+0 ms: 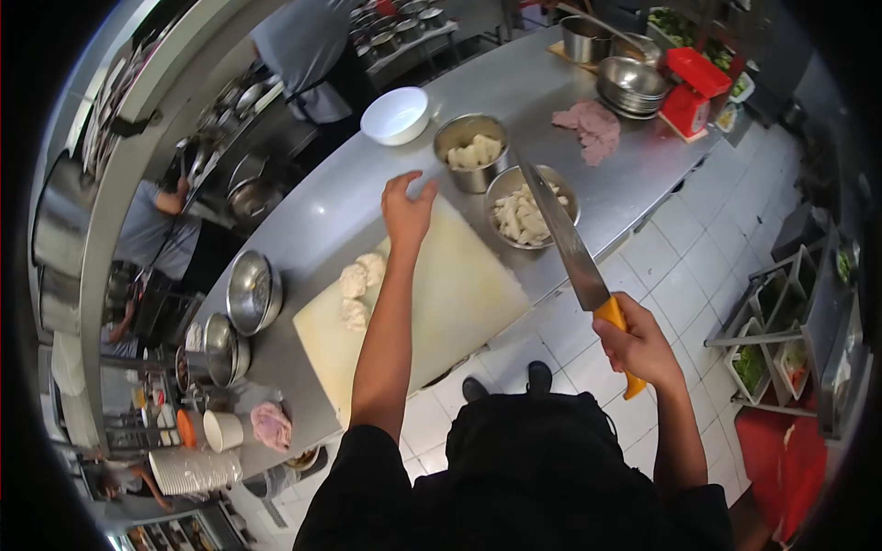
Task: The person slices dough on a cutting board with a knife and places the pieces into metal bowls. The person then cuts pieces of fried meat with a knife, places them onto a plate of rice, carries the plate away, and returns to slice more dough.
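Note:
My right hand point(638, 342) is wrapped round the yellow handle of a large knife point(565, 237), its blade pointing up and left, past the bowl's right side. My left hand point(408, 209) hangs over the top of the pale cutting board point(459, 292), fingers apart and slightly curled, holding nothing. Several whitish lumps of food point(355, 280) lie on the board, left of my left forearm. Beyond the board stand a metal pot point(470, 174) with pale chunks inside and a metal bowl point(536, 246) full of whitish pieces.
A white bowl point(395, 117), a pink cloth point(588, 129), stacked metal bowls point(632, 87) and a red scale point(686, 106) are on the steel counter. More metal bowls point(254, 292) stand left. Two people point(308, 55) are across the counter. Shelving point(781, 321) stands right.

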A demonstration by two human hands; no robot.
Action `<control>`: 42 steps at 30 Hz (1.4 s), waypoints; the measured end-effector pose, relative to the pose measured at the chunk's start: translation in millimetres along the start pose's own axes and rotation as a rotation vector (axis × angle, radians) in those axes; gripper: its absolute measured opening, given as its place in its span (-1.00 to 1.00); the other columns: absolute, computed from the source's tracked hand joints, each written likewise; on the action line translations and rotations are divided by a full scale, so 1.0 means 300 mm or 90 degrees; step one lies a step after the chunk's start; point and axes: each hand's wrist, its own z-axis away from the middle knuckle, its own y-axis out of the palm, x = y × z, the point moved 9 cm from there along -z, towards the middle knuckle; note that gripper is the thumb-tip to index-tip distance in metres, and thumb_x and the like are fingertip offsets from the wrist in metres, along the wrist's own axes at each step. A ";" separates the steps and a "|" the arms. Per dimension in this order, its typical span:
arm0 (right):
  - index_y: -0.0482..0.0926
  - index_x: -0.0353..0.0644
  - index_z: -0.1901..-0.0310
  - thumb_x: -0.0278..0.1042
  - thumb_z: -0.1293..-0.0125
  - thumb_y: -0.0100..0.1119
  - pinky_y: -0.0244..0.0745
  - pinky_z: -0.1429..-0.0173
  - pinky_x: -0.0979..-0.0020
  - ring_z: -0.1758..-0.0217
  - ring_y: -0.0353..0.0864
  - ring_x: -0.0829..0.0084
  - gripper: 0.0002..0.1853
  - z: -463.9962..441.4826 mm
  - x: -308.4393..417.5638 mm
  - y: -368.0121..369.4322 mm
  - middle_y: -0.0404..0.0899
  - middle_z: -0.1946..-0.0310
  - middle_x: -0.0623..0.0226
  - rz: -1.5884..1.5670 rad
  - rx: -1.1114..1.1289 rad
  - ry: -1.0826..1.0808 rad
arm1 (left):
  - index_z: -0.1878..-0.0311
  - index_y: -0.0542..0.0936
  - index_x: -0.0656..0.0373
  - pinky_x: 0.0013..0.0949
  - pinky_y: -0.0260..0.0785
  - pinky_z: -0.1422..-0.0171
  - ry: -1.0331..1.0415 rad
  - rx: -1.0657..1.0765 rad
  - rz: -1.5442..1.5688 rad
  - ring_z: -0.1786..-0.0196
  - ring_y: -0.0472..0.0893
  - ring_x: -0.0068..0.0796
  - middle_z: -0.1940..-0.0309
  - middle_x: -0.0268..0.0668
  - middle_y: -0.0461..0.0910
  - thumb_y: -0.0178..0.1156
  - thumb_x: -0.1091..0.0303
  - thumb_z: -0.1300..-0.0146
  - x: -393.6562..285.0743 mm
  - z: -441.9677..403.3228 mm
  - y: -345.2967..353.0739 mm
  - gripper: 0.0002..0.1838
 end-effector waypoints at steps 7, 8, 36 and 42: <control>0.48 -0.17 0.13 -0.08 -0.50 0.21 0.44 0.45 0.44 0.56 0.46 0.59 -0.70 -0.013 -0.181 0.166 0.44 0.55 0.46 0.062 0.181 0.067 | -0.09 0.68 0.17 0.04 0.27 -0.43 -0.098 0.069 -0.255 -0.32 0.44 0.05 -0.18 -0.01 0.57 0.53 0.29 -0.03 0.213 0.574 -0.388 -0.49; 0.47 -0.14 0.11 -0.09 -0.52 0.19 0.42 0.46 0.50 0.53 0.43 0.63 -0.72 -0.030 -0.196 0.194 0.42 0.51 0.50 0.063 0.198 0.054 | -0.12 0.68 0.15 0.05 0.25 -0.46 -0.113 0.056 -0.261 -0.33 0.43 0.06 -0.18 -0.01 0.56 0.53 0.29 -0.03 0.226 0.636 -0.400 -0.48; 0.48 -0.22 0.08 -0.13 -0.50 0.07 0.38 0.53 0.39 0.61 0.42 0.52 -0.72 -0.045 -0.317 0.161 0.44 0.52 0.38 0.002 0.171 0.215 | -0.12 0.66 0.27 -0.06 0.40 -0.21 0.002 0.002 -0.144 -0.06 0.54 0.01 -0.02 0.00 0.55 0.39 0.19 -0.32 -0.104 0.527 -0.135 -0.58; 0.46 -0.25 0.12 -0.17 -0.50 0.08 0.36 0.56 0.41 0.67 0.39 0.53 -0.73 -0.026 -0.300 0.181 0.42 0.58 0.38 -0.046 0.187 0.206 | -0.43 0.39 0.22 0.16 0.14 -0.50 0.146 0.023 -0.182 -0.44 0.22 0.34 -0.38 0.24 0.28 0.24 0.17 -0.45 -0.150 0.409 0.062 -0.41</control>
